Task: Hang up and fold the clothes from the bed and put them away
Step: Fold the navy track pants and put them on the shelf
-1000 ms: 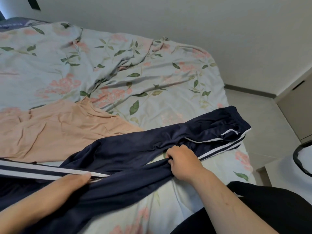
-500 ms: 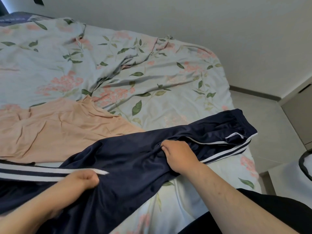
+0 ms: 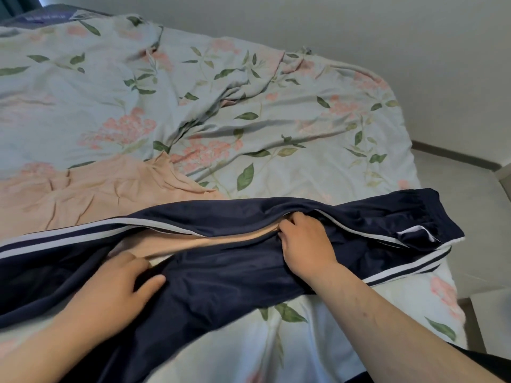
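Note:
A pair of navy track trousers [image 3: 235,277] with white side stripes lies across the near part of the bed, waistband to the right. My right hand [image 3: 305,244] grips a fold of the navy cloth near the middle, fingers curled into it. My left hand [image 3: 116,283] lies on the near trouser leg at the lower left, with the thumb spread over the fabric. A peach garment [image 3: 91,194] lies flat to the left; part of it shows through the gap between the two trouser legs.
The bed is covered by a rumpled pale blue floral duvet [image 3: 276,128]. Its right edge drops to a pale tiled floor [image 3: 470,205]. A plain wall [image 3: 359,29] runs behind the bed.
The far trouser leg has been pulled away from me, opening a gap that shows the peach cloth. My right hand moved up with the fold; my left hand slid right onto the near leg.

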`<state>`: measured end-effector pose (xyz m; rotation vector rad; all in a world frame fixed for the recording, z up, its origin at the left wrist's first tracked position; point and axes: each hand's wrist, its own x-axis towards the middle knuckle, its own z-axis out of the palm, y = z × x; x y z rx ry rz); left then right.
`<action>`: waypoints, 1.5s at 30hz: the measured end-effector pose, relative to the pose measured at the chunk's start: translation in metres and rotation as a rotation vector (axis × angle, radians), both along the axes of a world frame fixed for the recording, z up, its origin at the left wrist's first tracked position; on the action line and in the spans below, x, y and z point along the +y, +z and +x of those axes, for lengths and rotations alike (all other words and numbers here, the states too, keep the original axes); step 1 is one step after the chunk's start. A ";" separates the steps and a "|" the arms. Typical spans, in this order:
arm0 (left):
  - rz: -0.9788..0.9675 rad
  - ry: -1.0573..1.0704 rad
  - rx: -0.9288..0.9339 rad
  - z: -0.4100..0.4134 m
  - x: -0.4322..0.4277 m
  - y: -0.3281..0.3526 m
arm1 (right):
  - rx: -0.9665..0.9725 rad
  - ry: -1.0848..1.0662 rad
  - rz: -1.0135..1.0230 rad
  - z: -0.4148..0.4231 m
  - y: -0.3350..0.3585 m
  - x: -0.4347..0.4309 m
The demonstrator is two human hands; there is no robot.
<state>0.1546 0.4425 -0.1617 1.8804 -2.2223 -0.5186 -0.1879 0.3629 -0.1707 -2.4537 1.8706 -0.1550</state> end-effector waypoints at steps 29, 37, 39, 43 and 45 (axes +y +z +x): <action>0.262 0.405 -0.203 0.194 0.020 0.020 | -0.250 0.182 0.312 0.186 0.032 0.032; 0.022 0.506 0.106 0.167 -0.024 0.034 | -0.008 0.013 0.207 0.141 0.043 0.001; 0.164 0.513 0.367 0.170 -0.034 0.045 | 0.003 0.044 0.248 0.137 0.044 -0.002; 0.383 0.607 0.727 0.173 -0.039 0.054 | -0.194 0.052 0.040 0.131 0.053 -0.004; 0.302 0.538 0.540 0.172 -0.043 0.049 | -0.346 0.026 0.006 0.129 0.060 -0.001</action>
